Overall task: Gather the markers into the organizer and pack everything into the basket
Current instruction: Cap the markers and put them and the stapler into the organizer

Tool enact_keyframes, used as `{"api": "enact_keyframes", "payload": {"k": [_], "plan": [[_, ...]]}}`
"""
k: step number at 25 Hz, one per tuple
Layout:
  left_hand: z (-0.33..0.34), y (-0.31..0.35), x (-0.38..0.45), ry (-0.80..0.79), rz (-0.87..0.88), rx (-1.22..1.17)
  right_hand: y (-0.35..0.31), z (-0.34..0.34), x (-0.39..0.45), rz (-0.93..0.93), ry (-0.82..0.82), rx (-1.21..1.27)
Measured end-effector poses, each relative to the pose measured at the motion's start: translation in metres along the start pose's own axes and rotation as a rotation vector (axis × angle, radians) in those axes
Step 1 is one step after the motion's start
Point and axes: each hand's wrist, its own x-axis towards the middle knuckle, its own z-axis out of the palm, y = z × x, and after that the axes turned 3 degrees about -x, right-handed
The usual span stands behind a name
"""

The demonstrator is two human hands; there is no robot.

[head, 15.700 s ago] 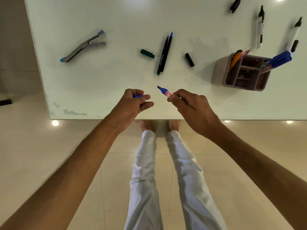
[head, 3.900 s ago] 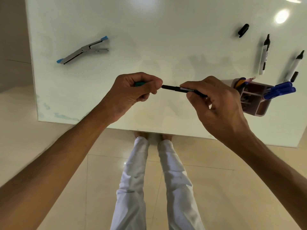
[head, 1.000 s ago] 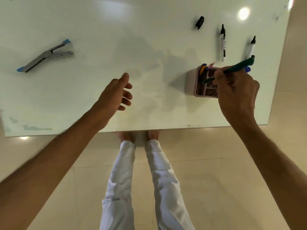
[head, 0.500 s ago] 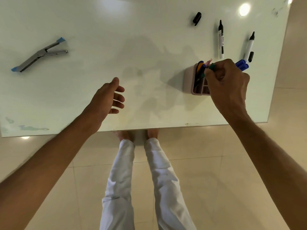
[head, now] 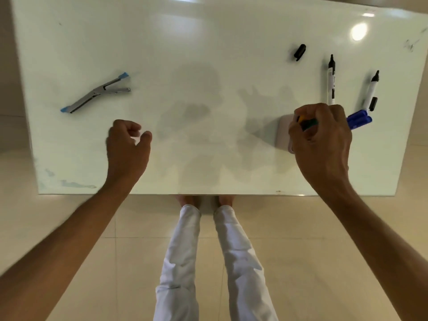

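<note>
Head view: the right hand [head: 320, 140] pinches a green marker [head: 310, 123] over the organizer [head: 283, 132]. Two black markers [head: 331, 79] lie at 12 o'clock, pointing away. The left hand [head: 127, 144] is curled, empty, farther off.

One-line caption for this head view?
Right hand pushes a green marker into the organizer; two uncapped markers and a stapler lie on the table.

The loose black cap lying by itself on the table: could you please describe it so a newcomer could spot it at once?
Start at the white table and look to its far right part, beyond the right hand. Two white-barrelled markers lie there; the black cap sits left of them and farther away. It is short, stubby, all black and alone.
</note>
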Motion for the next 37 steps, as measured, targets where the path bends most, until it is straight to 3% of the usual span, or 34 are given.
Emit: {"api": "enact_keyframes", "payload": {"k": [3, 7, 10, 14, 20, 23, 28, 30, 32, 34, 37], "plan": [[-0.024, -0.018, 0.033, 0.167, 0.176, 0.29, -0.022, 0.011, -0.008, -0.069, -0.072, 0.055], [-0.054, -0.04, 0.089, 0.052, 0.139, 0.53, -0.04, 0.023, -0.011, -0.109, -0.115, 0.104], [-0.055, -0.047, 0.096, -0.03, 0.178, 0.439, -0.044, 0.028, -0.013, -0.122, -0.115, 0.106], [-0.041, -0.047, 0.069, 0.041, 0.202, 0.366, -0.041, 0.029, -0.013, -0.083, -0.088, 0.113], [-0.018, -0.045, 0.034, 0.062, 0.307, 0.662, -0.037, 0.029, -0.019, -0.078, -0.097, 0.102], [-0.01, -0.037, 0.014, -0.136, 0.335, 0.451, -0.038, 0.032, -0.024, -0.083, -0.186, 0.138], [0.001, -0.002, -0.014, -0.455, -0.061, -0.069, -0.042, 0.041, -0.031, 0.064, -0.475, 0.257], [0.004, 0.014, -0.022, -0.572, -0.049, -0.13, -0.044, 0.044, -0.03, 0.176, -0.668, 0.46], [0.007, 0.029, -0.028, -0.645, 0.004, -0.131, -0.043, 0.047, -0.032, 0.176, -0.802, 0.578], [0.01, 0.041, -0.033, -0.687, 0.01, -0.136, -0.042, 0.044, -0.033, 0.174, -0.784, 0.662], [0.011, 0.051, -0.031, -0.752, -0.072, -0.178, -0.033, 0.037, -0.03, 0.25, -0.607, 0.804]]}}
